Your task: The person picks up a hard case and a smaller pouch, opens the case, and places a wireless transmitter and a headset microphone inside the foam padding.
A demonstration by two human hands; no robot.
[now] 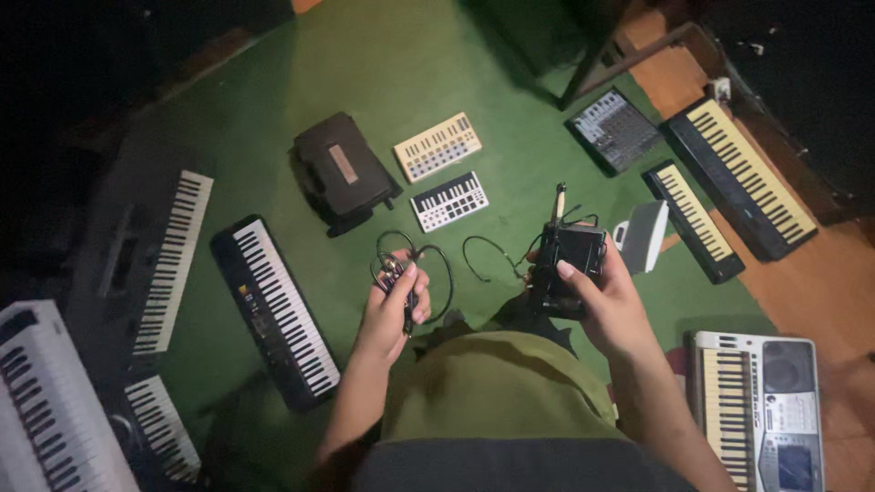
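Holding: we have a small black box unit (570,264) in our right hand (606,305), fingers wrapped round its side, a short stick-like aerial rising from its top.
Left hand: our left hand (392,314) is closed round the plug end of a thin black cable (415,269), thumb pressed on top.
Cable position: it loops in the air between our two hands, above the carpet; a second loop hangs just beside the box unit. We cannot tell whether its far end is plugged into the box.
Progress, as we judge it: box and cable are both picked up and brought near each other; the plug we hold is not in any socket, so the joining looks not yet done.
Surface: green carpet (401,64) on the floor, with bare wooden boards (820,292) showing at the right edge.
Laid out on carpet: black keyboard (273,310) near our left hand; grey keyboard (169,260) further left; black case (342,169); cream pad controller (438,146) and white mini keyboard (449,201) side by side; mixer (613,128); two keyboards at upper right; silver keyboard (756,405) by our right arm.
Room: dim, dark at the edges; a stand leg shows at the top.
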